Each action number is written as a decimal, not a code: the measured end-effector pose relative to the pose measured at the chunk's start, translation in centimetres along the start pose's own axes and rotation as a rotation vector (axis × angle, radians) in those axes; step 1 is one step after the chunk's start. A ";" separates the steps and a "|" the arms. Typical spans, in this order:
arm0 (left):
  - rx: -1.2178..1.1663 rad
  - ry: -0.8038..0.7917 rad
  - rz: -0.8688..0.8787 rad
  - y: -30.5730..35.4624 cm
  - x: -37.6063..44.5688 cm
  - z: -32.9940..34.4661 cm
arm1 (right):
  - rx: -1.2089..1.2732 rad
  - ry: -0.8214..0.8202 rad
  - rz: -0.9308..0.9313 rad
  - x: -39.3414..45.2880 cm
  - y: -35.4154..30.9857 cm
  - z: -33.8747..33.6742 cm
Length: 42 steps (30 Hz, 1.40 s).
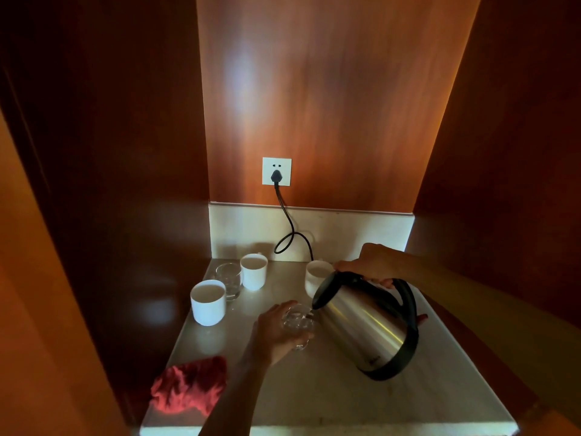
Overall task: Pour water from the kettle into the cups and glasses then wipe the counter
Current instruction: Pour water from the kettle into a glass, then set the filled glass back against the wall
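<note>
The scene is dim and warm, with the side panels almost lost in dark shadow. A soft pale glare lies on the glossy reddish-brown wooden back wall (pixel 314 105), and the pale stone counter (pixel 345 401) is brightest at its front edge. The wide lens bends the walls outward, and details look a little soft.

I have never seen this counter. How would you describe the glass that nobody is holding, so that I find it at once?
Start at the white wall socket with the black plug, then look down to the pale stone counter, at its back left corner. There a clear, short drinking glass stands between two white ceramic cups. It is see-through, unlike those cups.
</note>
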<state>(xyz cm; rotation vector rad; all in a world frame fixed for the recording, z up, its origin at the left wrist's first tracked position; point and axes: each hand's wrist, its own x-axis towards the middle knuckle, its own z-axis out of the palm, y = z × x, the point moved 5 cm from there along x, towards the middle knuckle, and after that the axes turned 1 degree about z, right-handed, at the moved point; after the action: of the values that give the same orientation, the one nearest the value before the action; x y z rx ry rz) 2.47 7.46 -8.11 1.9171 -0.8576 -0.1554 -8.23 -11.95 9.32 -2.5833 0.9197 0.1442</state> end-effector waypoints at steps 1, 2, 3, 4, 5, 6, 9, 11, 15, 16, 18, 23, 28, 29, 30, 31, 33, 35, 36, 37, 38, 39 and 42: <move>-0.003 0.000 -0.001 0.1 0.0 0.0 | 0.009 0.001 0.001 0.0 0.1 0.0; -0.006 -0.004 -0.002 0.1 -0.1 0.0 | 0.020 0.003 0.001 0.0 0.2 0.1; -0.007 -0.008 -0.001 0.1 -0.1 0.0 | 0.032 0.007 0.002 -0.1 0.3 0.1; -0.008 -0.008 -0.004 0.1 -0.1 0.0 | 0.049 0.010 0.002 -0.2 0.5 0.2; -0.007 -0.008 -0.004 0.1 -0.1 0.0 | 0.074 0.010 0.007 -0.2 0.8 0.3; -0.001 -0.008 -0.005 0.0 -0.1 0.0 | 0.106 0.005 0.015 -0.2 1.2 0.5; 0.017 -0.024 -0.012 -0.1 0.0 0.0 | 0.193 -0.007 0.053 -0.2 2.6 1.0; 0.022 -0.028 -0.019 0.0 0.0 0.0 | 0.246 0.004 0.073 -0.3 3.4 1.4; 0.039 -0.013 -0.023 0.1 0.0 -0.1 | 0.363 0.018 0.073 -0.8 4.1 1.8; 0.045 -0.014 -0.030 0.1 -0.1 -0.1 | 0.393 0.028 0.077 -0.8 4.4 1.8; 0.063 -0.017 -0.040 0.2 -0.1 -0.1 | 0.437 0.060 0.089 -0.8 5.3 1.6; 0.165 -0.077 -0.048 0.8 1.0 0.1 | 0.609 0.159 0.083 -0.5 7.7 1.0; 0.200 -0.028 -0.031 2.7 2.3 0.5 | 0.765 0.317 0.143 0.7 10.7 1.0; 0.200 -0.015 -0.046 3.1 2.7 0.7 | 0.802 0.359 0.161 0.9 11.4 1.0; 0.197 0.006 -0.058 3.5 3.2 0.8 | 0.848 0.399 0.174 1.2 12.0 1.1; 0.187 0.029 -0.068 3.7 3.8 0.9 | 0.886 0.438 0.183 1.4 12.6 1.1; 0.154 0.074 -0.084 4.2 4.9 0.9 | 0.934 0.513 0.188 2.0 13.6 1.2; 0.177 0.088 -0.101 4.4 6.0 0.9 | 0.962 0.588 0.192 2.7 14.5 1.4; 0.196 0.084 -0.114 4.4 6.6 0.9 | 0.975 0.624 0.200 3.0 15.0 1.4; 0.212 0.080 -0.128 4.4 7.2 0.8 | 0.986 0.658 0.208 3.3 15.4 1.5; 0.235 0.075 -0.144 4.2 7.7 0.7 | 0.990 0.691 0.211 3.5 15.8 1.5; 0.257 0.070 -0.161 3.8 8.2 0.6 | 0.989 0.719 0.209 3.8 16.1 1.5; 0.251 0.088 -0.218 2.2 9.7 0.5 | 0.994 0.771 0.182 5.0 17.2 1.7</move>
<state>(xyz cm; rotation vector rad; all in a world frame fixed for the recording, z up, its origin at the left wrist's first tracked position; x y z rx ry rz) 8.31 0.44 -4.11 2.2349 -0.6311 -0.0970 -15.10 -26.38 1.02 -1.5771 1.0746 -1.0474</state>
